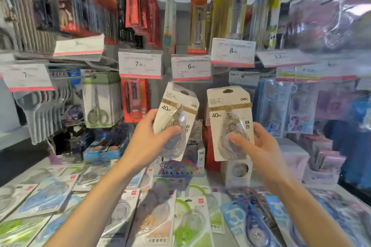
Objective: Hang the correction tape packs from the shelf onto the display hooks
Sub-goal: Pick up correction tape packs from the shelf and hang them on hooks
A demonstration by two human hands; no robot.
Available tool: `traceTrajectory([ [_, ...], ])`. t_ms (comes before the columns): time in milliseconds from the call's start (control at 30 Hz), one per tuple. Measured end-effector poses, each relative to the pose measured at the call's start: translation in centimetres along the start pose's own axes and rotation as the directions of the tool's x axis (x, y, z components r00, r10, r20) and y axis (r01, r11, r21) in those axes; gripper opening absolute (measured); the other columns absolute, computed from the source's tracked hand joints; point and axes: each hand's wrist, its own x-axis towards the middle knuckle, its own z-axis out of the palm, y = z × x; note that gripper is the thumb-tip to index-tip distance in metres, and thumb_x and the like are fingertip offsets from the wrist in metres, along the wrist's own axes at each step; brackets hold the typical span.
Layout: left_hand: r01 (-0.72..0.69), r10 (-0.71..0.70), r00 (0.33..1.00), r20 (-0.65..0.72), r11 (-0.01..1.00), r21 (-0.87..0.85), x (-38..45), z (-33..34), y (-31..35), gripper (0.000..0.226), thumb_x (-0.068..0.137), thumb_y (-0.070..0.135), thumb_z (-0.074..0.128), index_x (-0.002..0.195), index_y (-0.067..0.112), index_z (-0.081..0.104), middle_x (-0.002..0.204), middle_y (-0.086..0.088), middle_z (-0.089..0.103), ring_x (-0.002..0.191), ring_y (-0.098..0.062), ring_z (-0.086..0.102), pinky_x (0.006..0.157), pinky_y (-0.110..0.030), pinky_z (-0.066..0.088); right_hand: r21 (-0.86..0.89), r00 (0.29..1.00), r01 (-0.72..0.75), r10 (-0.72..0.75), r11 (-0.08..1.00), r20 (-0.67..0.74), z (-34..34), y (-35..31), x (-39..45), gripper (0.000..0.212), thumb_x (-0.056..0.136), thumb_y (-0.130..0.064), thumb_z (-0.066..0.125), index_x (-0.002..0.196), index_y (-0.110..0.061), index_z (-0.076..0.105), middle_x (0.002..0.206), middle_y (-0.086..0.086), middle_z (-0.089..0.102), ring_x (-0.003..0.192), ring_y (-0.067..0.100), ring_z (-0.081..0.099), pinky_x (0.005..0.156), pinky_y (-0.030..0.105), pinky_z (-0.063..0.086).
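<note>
Below the 6.00 price tag, two cream correction tape packs are held up just short of the hooks, near each other but apart. They look light, with stiff card backs and slick clear blisters, best gripped low so the hang holes stay free. Left hand pinches the tilted left pack, and right hand pinches the upright right pack, thumbs on blisters.

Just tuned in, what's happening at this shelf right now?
A person is restocking a stationery display. The left hand grips one white correction tape pack, tilted, and the right hand grips a second pack, held upright. Both are raised just below the 6.00 price tag; neither is on a hook yet. More packs lie flat on the shelf below.
</note>
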Motion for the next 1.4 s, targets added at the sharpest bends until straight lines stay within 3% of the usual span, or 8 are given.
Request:
traceTrajectory([
  [133,-0.061,0.061,0.998,-0.009,0.998,-0.017,0.0,0.0,1.1,0.032,0.088,0.025,0.081,0.110,0.039,0.062,0.102,0.027,0.073,0.088,0.005,0.070,0.068,-0.009,0.051,-0.013,0.998,0.057,-0.057,0.998,0.018,-0.3,-1.0,0.6,0.024,0.083,-0.042,0.078,0.105,-0.045,0.069,0.108,-0.008,0.080,0.098,0.013,0.077,0.092,0.047,0.058],
  [267,-0.110,0.108,0.994,-0.029,0.992,-0.065,-0.2,-0.1,2.2,0.033,0.083,0.030,0.082,0.109,0.038,0.064,0.102,0.019,0.076,0.088,-0.002,0.073,0.072,-0.013,0.054,0.002,0.994,0.107,-0.107,0.994,0.013,-1.0,-2.0,1.3,0.027,0.078,-0.046,0.077,0.103,-0.045,0.069,0.107,-0.008,0.080,0.098,0.014,0.077,0.092,0.046,0.057],
  [433,-0.130,0.126,0.991,-0.044,0.986,-0.100,-0.2,0.3,3.5,0.031,0.079,0.036,0.080,0.103,0.048,0.065,0.103,0.013,0.078,0.090,-0.006,0.075,0.073,-0.016,0.055,-0.005,0.984,0.177,-0.176,0.984,0.030,-2.1,-3.7,1.9,0.024,0.080,-0.044,0.077,0.103,-0.047,0.069,0.106,-0.012,0.080,0.097,0.008,0.076,0.085,0.034,0.053],
  [600,-0.133,0.125,0.990,-0.070,0.984,-0.122,-0.1,0.7,3.8,0.035,0.079,0.033,0.080,0.110,0.038,0.064,0.103,0.013,0.078,0.090,-0.007,0.076,0.075,-0.018,0.057,0.007,0.975,0.221,-0.221,0.975,0.038,-3.0,-4.6,2.3,0.030,0.072,-0.049,0.078,0.101,-0.051,0.069,0.106,-0.013,0.079,0.095,0.007,0.077,0.084,0.033,0.054],
  [867,-0.135,0.126,0.989,-0.080,0.984,-0.118,0.0,0.7,4.2,0.034,0.072,0.049,0.080,0.102,0.052,0.065,0.107,0.012,0.078,0.095,-0.009,0.075,0.082,-0.033,0.056,-0.064,0.974,0.201,-0.192,0.978,0.119,-2.7,-4.3,3.2,0.027,0.075,-0.052,0.076,0.101,-0.052,0.067,0.102,-0.011,0.080,0.092,0.010,0.077,0.085,0.040,0.058],
  [1133,-0.135,0.126,0.990,-0.065,0.981,-0.140,0.2,0.5,4.2,0.032,0.079,0.034,0.081,0.102,0.051,0.067,0.106,0.010,0.079,0.094,-0.010,0.076,0.076,-0.022,0.058,-0.080,0.987,0.136,-0.129,0.987,0.092,-1.8,-3.1,4.4,0.022,0.083,-0.044,0.076,0.102,-0.045,0.067,0.098,-0.020,0.079,0.089,0.001,0.076,0.082,0.033,0.056],
  [1300,-0.120,0.114,0.992,-0.051,0.983,-0.137,0.3,0.7,3.8,0.032,0.074,0.044,0.080,0.102,0.053,0.066,0.107,0.009,0.079,0.096,-0.012,0.076,0.083,-0.031,0.058,-0.048,0.997,0.049,-0.046,0.998,0.054,-0.3,-1.7,5.8,0.015,0.096,-0.037,0.068,0.111,-0.037,0.064,0.099,-0.019,0.079,0.093,0.002,0.075,0.092,0.039,0.057],
  [1400,-0.104,0.097,0.994,-0.058,0.984,-0.144,0.5,0.9,3.5,0.033,0.073,0.045,0.080,0.103,0.049,0.066,0.106,0.009,0.078,0.096,-0.013,0.076,0.085,-0.036,0.059,-0.034,0.999,-0.021,0.022,0.999,0.040,1.0,-1.0,7.1,0.032,0.095,-0.042,0.067,0.125,-0.029,0.064,0.110,-0.010,0.078,0.106,0.010,0.072,0.101,0.042,0.054],
])
